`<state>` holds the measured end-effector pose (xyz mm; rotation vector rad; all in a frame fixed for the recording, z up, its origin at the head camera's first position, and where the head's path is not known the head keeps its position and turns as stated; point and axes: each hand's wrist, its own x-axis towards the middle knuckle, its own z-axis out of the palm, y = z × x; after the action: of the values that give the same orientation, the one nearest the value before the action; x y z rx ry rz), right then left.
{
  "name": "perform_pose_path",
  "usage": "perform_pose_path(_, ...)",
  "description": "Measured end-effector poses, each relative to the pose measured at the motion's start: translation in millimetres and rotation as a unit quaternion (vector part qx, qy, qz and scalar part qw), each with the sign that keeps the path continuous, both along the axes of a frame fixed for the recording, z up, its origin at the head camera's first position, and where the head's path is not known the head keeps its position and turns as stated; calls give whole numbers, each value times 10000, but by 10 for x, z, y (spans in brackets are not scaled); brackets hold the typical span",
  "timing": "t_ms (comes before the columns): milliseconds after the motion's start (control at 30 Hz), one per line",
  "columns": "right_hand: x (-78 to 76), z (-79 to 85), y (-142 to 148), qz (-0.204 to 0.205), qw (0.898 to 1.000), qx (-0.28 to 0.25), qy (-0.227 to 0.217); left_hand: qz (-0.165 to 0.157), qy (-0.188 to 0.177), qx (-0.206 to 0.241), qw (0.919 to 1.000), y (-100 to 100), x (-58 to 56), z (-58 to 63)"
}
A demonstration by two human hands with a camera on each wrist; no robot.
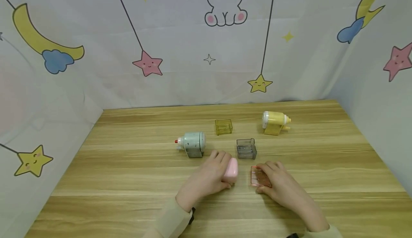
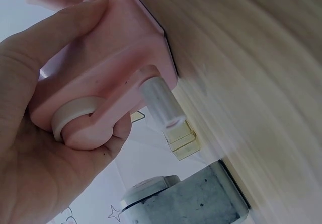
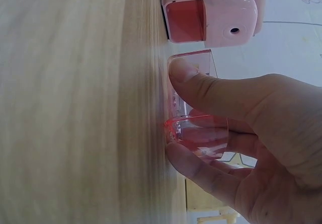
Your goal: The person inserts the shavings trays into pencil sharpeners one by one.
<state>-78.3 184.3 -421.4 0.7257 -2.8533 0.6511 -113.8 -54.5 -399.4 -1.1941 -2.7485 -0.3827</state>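
My left hand (image 1: 212,171) grips a pink crank pencil sharpener (image 1: 231,171) at the middle of the table. In the left wrist view its crank handle (image 2: 161,100) points toward the camera, with the thumb along the body. The right wrist view shows the sharpener's round pencil hole and an empty drawer slot (image 3: 186,21). Just right of it, my right hand (image 1: 281,182) holds a clear pink shavings drawer (image 1: 256,177) between thumb and fingers, low at the tabletop. A small gap separates drawer and sharpener.
A grey-green sharpener (image 1: 194,140) stands to the left and a yellow sharpener (image 1: 274,120) at the back right. Between them lie a clear yellow drawer (image 1: 223,127) and a smoky grey drawer (image 1: 246,150). Behind the wooden table (image 1: 128,180) hangs a printed curtain (image 1: 180,34).
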Motion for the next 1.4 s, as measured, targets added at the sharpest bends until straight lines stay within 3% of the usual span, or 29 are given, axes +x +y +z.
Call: perform_pose_path(1400, -25, -6, -68, 158, 9998, -91, 85, -98, 16, 95, 9999, 136, -2, 10)
